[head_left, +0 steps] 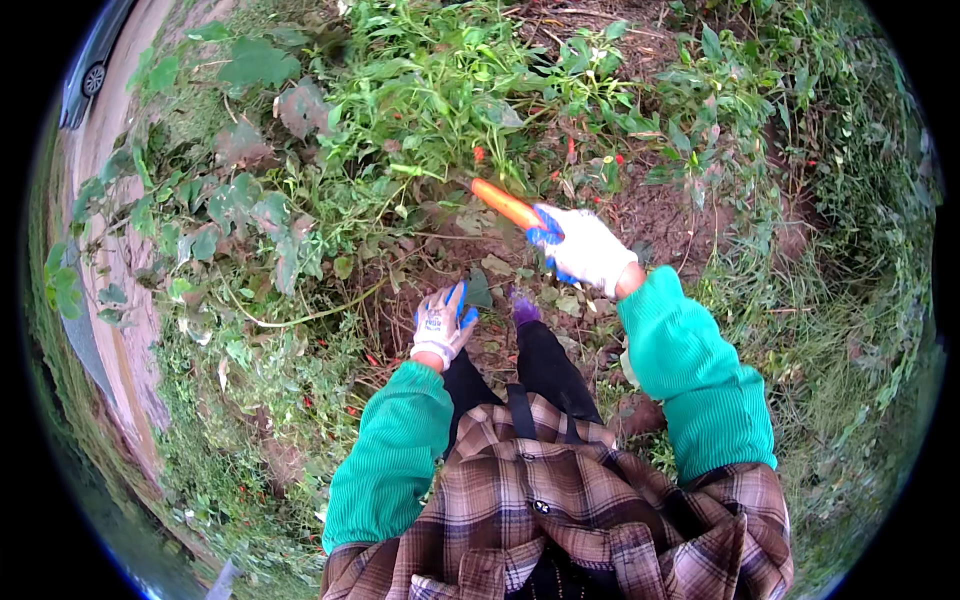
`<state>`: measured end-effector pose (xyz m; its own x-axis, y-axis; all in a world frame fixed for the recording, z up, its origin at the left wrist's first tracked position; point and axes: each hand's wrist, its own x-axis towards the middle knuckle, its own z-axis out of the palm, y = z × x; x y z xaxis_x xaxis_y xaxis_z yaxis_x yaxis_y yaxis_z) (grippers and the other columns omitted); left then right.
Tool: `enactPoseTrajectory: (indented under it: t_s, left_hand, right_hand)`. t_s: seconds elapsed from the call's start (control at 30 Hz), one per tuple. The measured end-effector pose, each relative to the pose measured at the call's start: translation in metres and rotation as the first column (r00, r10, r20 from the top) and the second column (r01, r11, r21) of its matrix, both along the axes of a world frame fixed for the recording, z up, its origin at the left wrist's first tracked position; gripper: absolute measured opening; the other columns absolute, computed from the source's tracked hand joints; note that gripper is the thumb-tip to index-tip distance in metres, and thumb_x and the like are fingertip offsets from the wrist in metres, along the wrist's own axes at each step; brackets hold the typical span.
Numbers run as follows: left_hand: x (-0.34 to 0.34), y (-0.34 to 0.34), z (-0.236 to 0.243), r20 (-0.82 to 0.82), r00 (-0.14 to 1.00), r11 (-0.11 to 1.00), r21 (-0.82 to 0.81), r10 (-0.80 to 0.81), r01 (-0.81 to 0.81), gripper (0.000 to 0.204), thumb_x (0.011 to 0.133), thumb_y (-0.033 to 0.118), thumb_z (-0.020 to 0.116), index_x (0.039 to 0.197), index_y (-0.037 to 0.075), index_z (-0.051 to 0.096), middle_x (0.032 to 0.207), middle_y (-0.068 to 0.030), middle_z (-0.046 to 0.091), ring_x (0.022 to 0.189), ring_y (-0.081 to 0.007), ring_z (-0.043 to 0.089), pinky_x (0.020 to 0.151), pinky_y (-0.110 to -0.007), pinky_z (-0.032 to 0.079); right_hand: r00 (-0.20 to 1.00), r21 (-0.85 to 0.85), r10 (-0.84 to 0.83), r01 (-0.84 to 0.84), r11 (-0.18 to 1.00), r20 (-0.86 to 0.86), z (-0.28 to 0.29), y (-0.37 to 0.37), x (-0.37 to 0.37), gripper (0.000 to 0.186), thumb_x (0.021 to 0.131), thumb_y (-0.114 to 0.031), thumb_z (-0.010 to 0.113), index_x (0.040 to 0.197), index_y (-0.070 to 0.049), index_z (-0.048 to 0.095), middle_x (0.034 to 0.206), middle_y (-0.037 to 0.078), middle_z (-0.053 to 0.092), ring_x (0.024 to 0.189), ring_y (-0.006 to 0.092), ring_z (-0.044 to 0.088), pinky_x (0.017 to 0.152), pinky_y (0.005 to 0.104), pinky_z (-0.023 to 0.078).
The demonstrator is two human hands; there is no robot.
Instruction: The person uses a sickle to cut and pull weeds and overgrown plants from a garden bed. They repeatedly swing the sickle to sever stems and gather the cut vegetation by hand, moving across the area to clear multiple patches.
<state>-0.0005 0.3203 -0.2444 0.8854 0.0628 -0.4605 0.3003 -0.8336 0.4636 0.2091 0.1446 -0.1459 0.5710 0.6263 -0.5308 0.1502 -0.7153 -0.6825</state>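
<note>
My right hand (585, 243), in a white glove with blue coating, is closed around a long orange tool handle (505, 204). The handle points up and left toward leafy green plants (440, 110); whether a blade belongs to it I cannot see. Lower and to the left, my left hand (441, 320) wears a matching glove. Its fingers are apart, and nothing shows in them. It hovers just over my dark trouser leg and the soil. Small red peppers (479, 154) dot the plants and ground ahead of the orange handle.
Broad-leaved vines (240, 205) spread on the left, with a pale bent stem (310, 318) across them. Bare brown soil (665, 215) lies right of centre. Tall grass (840, 330) fills the right side. A car (92, 70) stands on a dirt road (125, 110) at far left.
</note>
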Motion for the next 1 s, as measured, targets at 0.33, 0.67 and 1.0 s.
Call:
enactPoseTrajectory:
  t_s: [0.33, 0.67, 1.0]
  left_hand:
    - [0.046, 0.068, -0.140, -0.468, 0.839, 0.920, 0.125, -0.276, 0.372, 0.076, 0.070, 0.039, 0.059, 0.133, 0.014, 0.024, 0.135, -0.0128, 0.027, 0.124, -0.0335, 0.023, 0.100, -0.054, 0.016]
    - [0.037, 0.043, -0.117, -0.450, 0.764, 0.727, 0.300, -0.463, 0.617, 0.089, 0.070, 0.050, 0.058, 0.137, 0.018, 0.009, 0.139, -0.0149, 0.016, 0.125, -0.0340, 0.019, 0.101, -0.051, 0.014]
    - [0.042, 0.039, -0.197, -0.359, 0.677, 0.585, 0.342, -0.642, 0.736, 0.084, 0.068, 0.032, 0.063, 0.134, 0.012, 0.016, 0.125, -0.0178, 0.039, 0.111, -0.0325, 0.041, 0.094, -0.043, 0.031]
  right_hand:
    - [0.169, -0.138, -0.526, 0.859, 0.493, -0.833, 0.044, -0.057, -0.237, 0.049, 0.084, -0.028, 0.054, 0.124, -0.002, 0.040, 0.068, 0.005, 0.058, 0.048, 0.0069, 0.049, 0.044, 0.0201, 0.040]
    - [0.298, 0.150, -0.953, 0.941, 0.304, 0.059, -0.232, -0.055, -0.181, 0.019, 0.081, -0.023, 0.051, 0.088, -0.006, 0.054, 0.056, 0.004, 0.050, 0.045, 0.0149, 0.052, 0.037, 0.0273, 0.040]
    - [0.398, -0.308, -0.768, 0.748, 0.589, -0.502, -0.151, -0.009, -0.244, 0.017, 0.080, -0.018, 0.050, 0.093, -0.008, 0.050, 0.062, 0.011, 0.056, 0.050, 0.0230, 0.057, 0.044, 0.0346, 0.045]
